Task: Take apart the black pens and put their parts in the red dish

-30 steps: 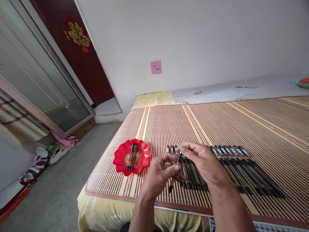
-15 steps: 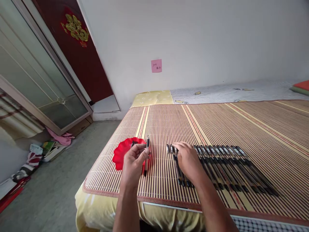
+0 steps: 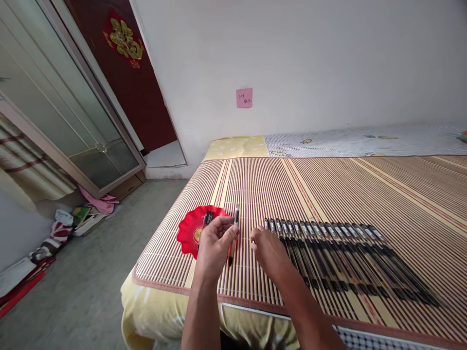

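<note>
My left hand (image 3: 215,243) is pinched around a pen (image 3: 236,214), held upright just right of a red scalloped plate (image 3: 186,238). The pen's narrow tip points away from me, and its black end shows below my fingers. Several dark pens (image 3: 207,219) lie in the plate. My right hand (image 3: 268,250) is closed, thumb and forefinger together, left of a row of black pen caps (image 3: 315,228) with pale labels. Whatever those fingertips hold is too small to make out. Below the caps lies a row of clear-barrelled pens (image 3: 343,265), partly hidden by my right hand and forearm.
A striped bamboo mat (image 3: 251,184) covers the bed, with yellow bedding (image 3: 156,311) hanging over its front edge. Behind is a white wall with a pink note (image 3: 244,97). Clothes and books (image 3: 87,218) lie on the floor at left, by a glass-panelled door (image 3: 80,112).
My right hand has drawn back left, away from the caps it was touching. My left hand still holds the pen beside the plate. The view has shifted slightly left.
</note>
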Action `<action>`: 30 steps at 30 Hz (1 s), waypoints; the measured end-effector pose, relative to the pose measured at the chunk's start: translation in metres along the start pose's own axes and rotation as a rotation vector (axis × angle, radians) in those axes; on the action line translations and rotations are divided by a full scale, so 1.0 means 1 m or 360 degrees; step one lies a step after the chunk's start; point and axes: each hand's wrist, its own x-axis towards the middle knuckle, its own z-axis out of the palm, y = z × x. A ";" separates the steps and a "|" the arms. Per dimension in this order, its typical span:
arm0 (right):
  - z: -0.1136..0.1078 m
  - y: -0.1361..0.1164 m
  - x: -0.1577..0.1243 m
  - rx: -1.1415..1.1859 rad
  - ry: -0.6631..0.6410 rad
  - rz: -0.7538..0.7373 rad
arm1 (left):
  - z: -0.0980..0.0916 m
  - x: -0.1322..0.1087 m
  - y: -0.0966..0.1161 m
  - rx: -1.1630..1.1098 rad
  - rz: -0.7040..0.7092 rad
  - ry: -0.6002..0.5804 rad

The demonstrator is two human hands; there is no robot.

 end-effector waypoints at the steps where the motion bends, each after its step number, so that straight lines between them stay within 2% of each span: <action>1: 0.000 -0.002 0.000 0.0002 0.0022 0.0023 | 0.000 0.000 0.000 0.0018 -0.0002 -0.0014; 4: 0.000 -0.005 -0.002 -0.0007 0.0051 0.0074 | 0.002 -0.001 0.000 0.0063 -0.0010 -0.0067; 8: 0.000 -0.006 -0.003 0.0014 -0.0045 0.0097 | 0.002 0.000 -0.004 0.0105 0.0015 -0.0146; 15: -0.005 -0.003 -0.004 0.0160 -0.0064 0.0140 | 0.004 0.000 -0.006 0.0148 0.0035 -0.0174; 18: -0.015 0.005 -0.007 0.0500 0.0151 0.0073 | 0.004 0.000 -0.006 0.0146 0.0036 -0.0184; 21: -0.027 0.020 -0.011 0.0734 0.0497 0.0018 | 0.004 0.001 -0.010 0.0178 0.0037 -0.0201; 25: -0.042 0.038 -0.016 0.1002 0.0882 0.0065 | 0.004 0.001 -0.015 0.0228 0.0003 -0.0260; 27: -0.047 0.043 -0.018 0.1354 0.0994 0.0111 | 0.006 0.000 -0.017 0.0269 -0.0009 -0.0284; 30: -0.054 0.042 -0.021 0.1903 0.1070 0.0058 | 0.011 -0.001 -0.015 0.0354 -0.0011 -0.0330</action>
